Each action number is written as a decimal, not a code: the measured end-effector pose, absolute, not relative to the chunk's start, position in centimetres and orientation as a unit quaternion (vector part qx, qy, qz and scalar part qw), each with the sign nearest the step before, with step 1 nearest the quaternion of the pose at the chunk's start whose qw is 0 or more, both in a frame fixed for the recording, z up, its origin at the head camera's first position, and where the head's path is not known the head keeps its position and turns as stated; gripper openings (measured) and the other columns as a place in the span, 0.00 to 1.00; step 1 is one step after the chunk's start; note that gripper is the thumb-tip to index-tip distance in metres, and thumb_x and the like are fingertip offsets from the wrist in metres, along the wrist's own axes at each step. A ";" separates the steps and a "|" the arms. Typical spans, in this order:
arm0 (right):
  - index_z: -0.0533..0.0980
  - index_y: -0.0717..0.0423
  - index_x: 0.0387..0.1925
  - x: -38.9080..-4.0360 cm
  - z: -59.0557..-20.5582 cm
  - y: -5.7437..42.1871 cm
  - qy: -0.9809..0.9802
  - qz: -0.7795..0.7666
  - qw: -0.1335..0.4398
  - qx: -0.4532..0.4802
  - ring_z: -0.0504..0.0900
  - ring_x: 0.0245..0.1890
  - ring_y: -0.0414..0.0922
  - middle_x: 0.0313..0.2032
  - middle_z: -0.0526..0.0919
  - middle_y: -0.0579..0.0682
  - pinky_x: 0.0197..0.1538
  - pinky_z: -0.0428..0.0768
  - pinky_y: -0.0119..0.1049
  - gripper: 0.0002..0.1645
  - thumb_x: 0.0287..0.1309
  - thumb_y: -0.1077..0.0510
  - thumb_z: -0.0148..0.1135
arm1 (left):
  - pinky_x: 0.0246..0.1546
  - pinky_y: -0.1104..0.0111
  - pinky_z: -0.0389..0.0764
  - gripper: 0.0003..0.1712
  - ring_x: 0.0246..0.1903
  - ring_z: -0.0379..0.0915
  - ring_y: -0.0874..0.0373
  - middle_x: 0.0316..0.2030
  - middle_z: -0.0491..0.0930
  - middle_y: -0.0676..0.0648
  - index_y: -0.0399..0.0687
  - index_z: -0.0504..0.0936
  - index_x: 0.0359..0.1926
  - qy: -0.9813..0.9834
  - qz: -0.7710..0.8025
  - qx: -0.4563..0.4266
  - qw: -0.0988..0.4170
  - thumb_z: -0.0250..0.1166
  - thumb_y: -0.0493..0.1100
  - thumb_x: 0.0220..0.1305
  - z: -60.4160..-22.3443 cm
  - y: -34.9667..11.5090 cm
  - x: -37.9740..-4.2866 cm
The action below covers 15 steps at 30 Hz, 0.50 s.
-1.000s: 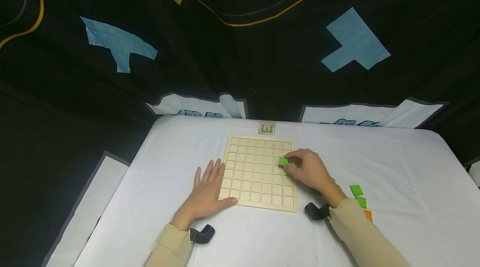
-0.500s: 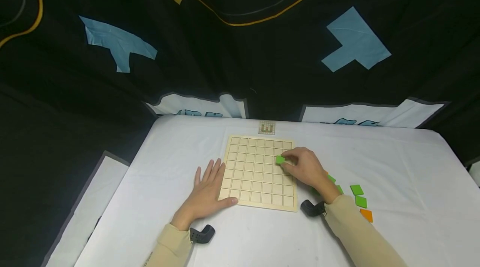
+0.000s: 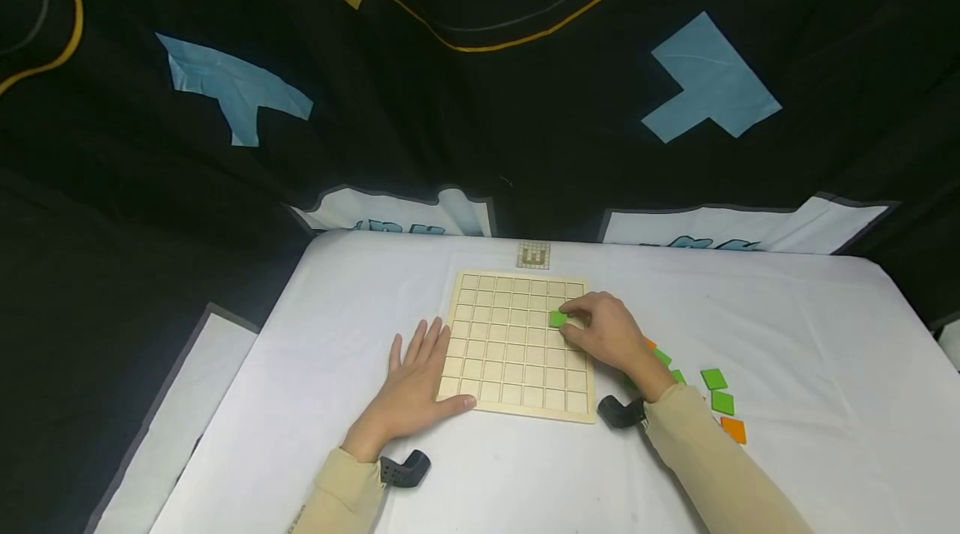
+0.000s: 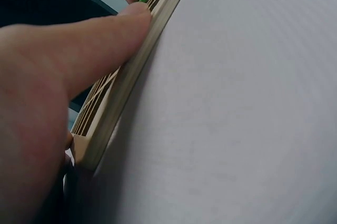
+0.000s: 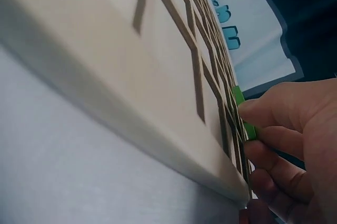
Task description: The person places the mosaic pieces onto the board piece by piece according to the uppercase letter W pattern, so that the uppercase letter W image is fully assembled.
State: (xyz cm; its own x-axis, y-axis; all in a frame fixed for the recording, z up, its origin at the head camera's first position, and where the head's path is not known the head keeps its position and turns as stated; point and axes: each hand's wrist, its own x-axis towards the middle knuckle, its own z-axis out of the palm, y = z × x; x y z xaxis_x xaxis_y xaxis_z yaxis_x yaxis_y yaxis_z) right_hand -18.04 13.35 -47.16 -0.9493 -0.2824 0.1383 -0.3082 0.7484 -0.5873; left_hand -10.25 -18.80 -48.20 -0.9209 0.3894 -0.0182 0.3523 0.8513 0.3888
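A pale wooden grid board (image 3: 498,371) with rows of square cells lies on the white table. My right hand (image 3: 606,332) pinches a green square tile (image 3: 558,319) between thumb and fingers over the board's right side, a few rows from its far edge. The right wrist view shows the tile (image 5: 243,113) tilted, its lower edge close to the cells. My left hand (image 3: 408,388) is spread flat at the board's left edge, fingers straight. Its thumb (image 4: 113,37) lies along the near rim of the board (image 4: 113,113).
Beyond my right forearm lie loose tiles: green tiles (image 3: 722,402) and an orange tile (image 3: 733,431), with several more partly hidden by the wrist. A small square patterned piece (image 3: 533,255) lies behind the board. A black printed curtain (image 3: 480,126) hangs behind the table.
My right hand has moved slightly left and away from me with the green tile, then nearly stopped. More loose tiles show beside the right wrist. The left hand has not moved.
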 end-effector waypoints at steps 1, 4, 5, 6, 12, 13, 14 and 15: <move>0.86 0.55 0.46 -18.1 -47.2 13.3 -0.934 0.318 0.021 0.159 0.79 0.56 0.58 0.48 0.87 0.54 0.61 0.74 0.55 0.17 0.55 0.55 0.70 | 0.70 0.36 0.28 0.66 0.78 0.28 0.39 0.79 0.37 0.36 0.34 0.44 0.78 0.961 0.193 0.193 0.049 0.59 0.75 0.60 -48.2 -18.8 -10.2; 0.87 0.55 0.45 -18.1 -47.2 13.3 -0.934 0.316 0.021 0.163 0.79 0.55 0.58 0.47 0.87 0.54 0.60 0.74 0.55 0.16 0.54 0.56 0.70 | 0.70 0.36 0.28 0.65 0.78 0.28 0.39 0.79 0.37 0.36 0.34 0.44 0.78 0.960 0.194 0.194 0.048 0.59 0.75 0.60 -48.1 -18.8 -10.2; 0.87 0.55 0.45 -18.1 -47.2 13.2 -0.935 0.315 0.022 0.164 0.80 0.55 0.58 0.47 0.87 0.54 0.60 0.74 0.55 0.16 0.54 0.56 0.70 | 0.70 0.36 0.28 0.65 0.78 0.28 0.39 0.79 0.37 0.36 0.34 0.44 0.78 0.961 0.193 0.195 0.046 0.59 0.75 0.60 -48.1 -18.8 -10.2; 0.87 0.55 0.45 -18.2 -47.2 13.2 -0.935 0.315 0.022 0.164 0.80 0.55 0.57 0.47 0.87 0.54 0.60 0.75 0.55 0.16 0.54 0.56 0.71 | 0.70 0.36 0.29 0.65 0.78 0.28 0.39 0.79 0.37 0.36 0.34 0.44 0.78 0.961 0.191 0.196 0.045 0.59 0.75 0.61 -48.2 -18.8 -10.2; 0.87 0.56 0.45 -18.2 -47.0 13.1 -0.936 0.311 0.021 0.165 0.80 0.54 0.57 0.46 0.87 0.54 0.59 0.75 0.54 0.17 0.54 0.56 0.69 | 0.70 0.36 0.29 0.65 0.78 0.29 0.38 0.79 0.38 0.36 0.34 0.45 0.78 0.962 0.185 0.197 0.037 0.58 0.75 0.61 -48.4 -18.8 -10.2; 0.87 0.56 0.45 -18.2 -47.0 13.1 -0.936 0.310 0.021 0.166 0.80 0.54 0.57 0.46 0.87 0.54 0.59 0.76 0.54 0.17 0.54 0.56 0.68 | 0.70 0.36 0.29 0.65 0.78 0.29 0.39 0.79 0.38 0.36 0.34 0.45 0.78 0.962 0.186 0.197 0.038 0.58 0.76 0.60 -48.4 -18.8 -10.2; 0.87 0.57 0.45 -18.2 -47.0 13.1 -0.936 0.309 0.021 0.167 0.80 0.54 0.57 0.46 0.87 0.54 0.59 0.76 0.54 0.17 0.54 0.56 0.68 | 0.70 0.36 0.29 0.65 0.78 0.29 0.39 0.79 0.38 0.36 0.34 0.45 0.78 0.962 0.187 0.197 0.038 0.58 0.75 0.60 -48.4 -18.8 -10.2; 0.87 0.57 0.45 -18.2 -47.0 13.1 -0.936 0.308 0.021 0.167 0.80 0.53 0.57 0.46 0.87 0.54 0.58 0.76 0.54 0.17 0.54 0.56 0.68 | 0.70 0.36 0.29 0.65 0.78 0.29 0.39 0.79 0.38 0.36 0.34 0.45 0.78 0.962 0.188 0.197 0.039 0.58 0.75 0.60 -48.4 -18.8 -10.2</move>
